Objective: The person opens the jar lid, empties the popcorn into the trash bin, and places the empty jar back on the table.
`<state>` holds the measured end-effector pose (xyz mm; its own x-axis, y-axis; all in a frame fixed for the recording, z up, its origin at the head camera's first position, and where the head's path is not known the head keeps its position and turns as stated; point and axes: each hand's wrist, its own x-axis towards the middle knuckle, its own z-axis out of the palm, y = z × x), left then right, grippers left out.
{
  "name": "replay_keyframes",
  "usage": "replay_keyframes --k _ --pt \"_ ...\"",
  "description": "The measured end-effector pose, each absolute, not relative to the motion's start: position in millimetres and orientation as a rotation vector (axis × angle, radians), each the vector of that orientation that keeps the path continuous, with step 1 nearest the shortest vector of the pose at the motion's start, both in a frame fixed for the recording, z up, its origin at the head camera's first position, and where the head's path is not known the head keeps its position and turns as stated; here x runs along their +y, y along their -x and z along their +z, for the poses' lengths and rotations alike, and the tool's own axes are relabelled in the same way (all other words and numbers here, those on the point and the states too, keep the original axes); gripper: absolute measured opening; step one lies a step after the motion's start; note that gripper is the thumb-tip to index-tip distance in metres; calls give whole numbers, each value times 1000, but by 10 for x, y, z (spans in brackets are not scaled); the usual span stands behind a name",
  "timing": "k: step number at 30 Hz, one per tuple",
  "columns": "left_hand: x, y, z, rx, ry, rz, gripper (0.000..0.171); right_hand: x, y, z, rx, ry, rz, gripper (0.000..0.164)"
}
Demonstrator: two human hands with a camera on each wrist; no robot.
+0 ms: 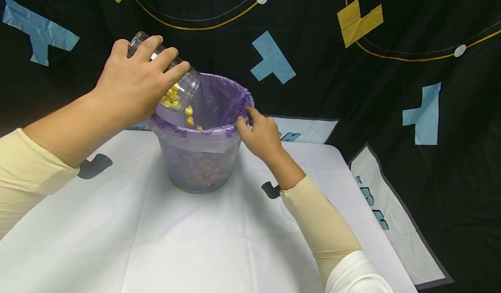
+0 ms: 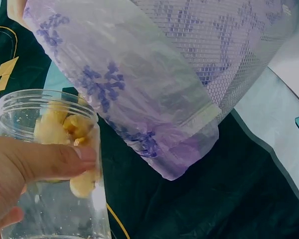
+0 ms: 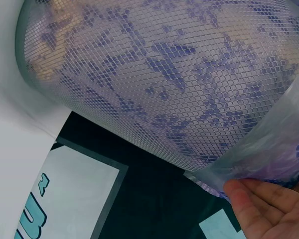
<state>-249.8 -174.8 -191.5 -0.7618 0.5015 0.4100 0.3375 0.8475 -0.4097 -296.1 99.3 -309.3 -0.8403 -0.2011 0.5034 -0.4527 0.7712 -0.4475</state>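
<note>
My left hand (image 1: 133, 82) grips a clear jar (image 1: 189, 86), tilted with its mouth over the rim of a mesh bin (image 1: 199, 167). Yellow popcorn-like pieces (image 1: 171, 97) lie inside the jar, and a few fall from its mouth into the bin. In the left wrist view the thumb presses along the jar's side (image 2: 55, 214). A purple flowered plastic bag (image 1: 223, 97) lines the bin and folds over its rim. My right hand (image 1: 261, 132) pinches the bag-covered rim on the right side. Through the mesh, pale yellowish contents (image 3: 55, 30) show faintly near the bottom.
The bin stands on a white-covered table (image 1: 188, 249) with dark printed marks. Behind it hangs a black cloth (image 1: 313, 93) with blue and yellow shapes. A white panel with blue lettering (image 1: 395, 223) lies beyond the table's right edge.
</note>
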Motion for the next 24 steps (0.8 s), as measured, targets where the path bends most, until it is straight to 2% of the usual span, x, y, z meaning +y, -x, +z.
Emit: replay_keyframes --k 24 --pt "-1724 2501 -1937 -2419 691 545 120 999 2945 -3116 -2524 -497 804 55"
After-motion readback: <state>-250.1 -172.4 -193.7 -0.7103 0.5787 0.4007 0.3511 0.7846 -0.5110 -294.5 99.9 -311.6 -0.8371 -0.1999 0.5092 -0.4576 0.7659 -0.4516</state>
